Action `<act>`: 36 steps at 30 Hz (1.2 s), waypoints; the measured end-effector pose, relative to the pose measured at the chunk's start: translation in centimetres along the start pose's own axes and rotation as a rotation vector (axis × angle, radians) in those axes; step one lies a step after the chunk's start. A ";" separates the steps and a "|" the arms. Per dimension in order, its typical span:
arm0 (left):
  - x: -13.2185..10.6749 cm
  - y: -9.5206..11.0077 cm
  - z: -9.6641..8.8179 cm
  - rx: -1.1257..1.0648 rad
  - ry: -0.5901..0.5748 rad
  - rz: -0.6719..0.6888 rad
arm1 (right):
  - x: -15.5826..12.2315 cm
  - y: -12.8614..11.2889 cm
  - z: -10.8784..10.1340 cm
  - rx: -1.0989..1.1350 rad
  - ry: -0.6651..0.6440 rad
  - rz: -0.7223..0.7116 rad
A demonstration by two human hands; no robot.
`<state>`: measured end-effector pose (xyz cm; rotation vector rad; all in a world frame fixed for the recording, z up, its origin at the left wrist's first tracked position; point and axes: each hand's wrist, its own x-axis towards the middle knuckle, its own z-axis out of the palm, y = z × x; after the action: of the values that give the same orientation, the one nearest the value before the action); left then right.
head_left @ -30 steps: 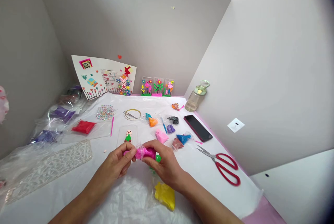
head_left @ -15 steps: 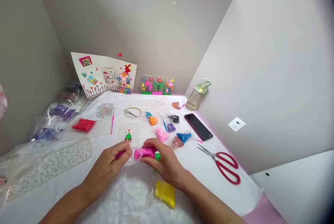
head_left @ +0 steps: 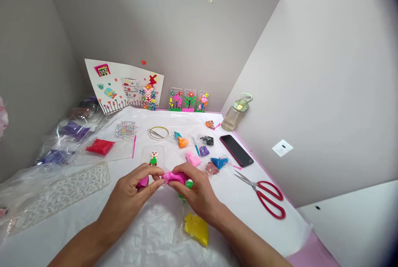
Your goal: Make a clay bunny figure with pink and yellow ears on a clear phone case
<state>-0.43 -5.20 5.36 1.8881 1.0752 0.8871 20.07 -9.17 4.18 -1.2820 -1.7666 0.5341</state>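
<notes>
Pink clay bag [head_left: 174,177] — pinched between both hands' fingers [head_left: 186,171] (mid-table)

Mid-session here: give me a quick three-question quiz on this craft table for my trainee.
1. True or false: the red-handled scissors lie between the two hands.
2. What colour is the clay bag that the right hand pinches? A pink, B blue, C black.
3. Which object lies flat beside the right wall, beyond the scissors?

Key
1. False: they lie to the right of the right hand, untouched.
2. A. The left hand holds a separate pink clay piece.
3. The dark phone, near the bottle.
</notes>
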 end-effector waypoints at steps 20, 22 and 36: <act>-0.2 0.8 -2.4 -0.958 -0.347 -0.290 | 1.1 0.3 -0.6 0.280 0.057 0.321; 0.0 0.4 -1.9 -0.962 -0.255 -0.340 | 1.3 -0.2 -0.7 0.377 0.058 0.345; -0.6 0.1 1.3 -0.112 0.132 -0.159 | 0.9 -0.9 0.2 0.570 -0.006 0.315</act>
<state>0.47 -6.09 4.77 1.6471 1.2107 0.9696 19.32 -8.66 5.12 -1.1407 -1.2793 1.1269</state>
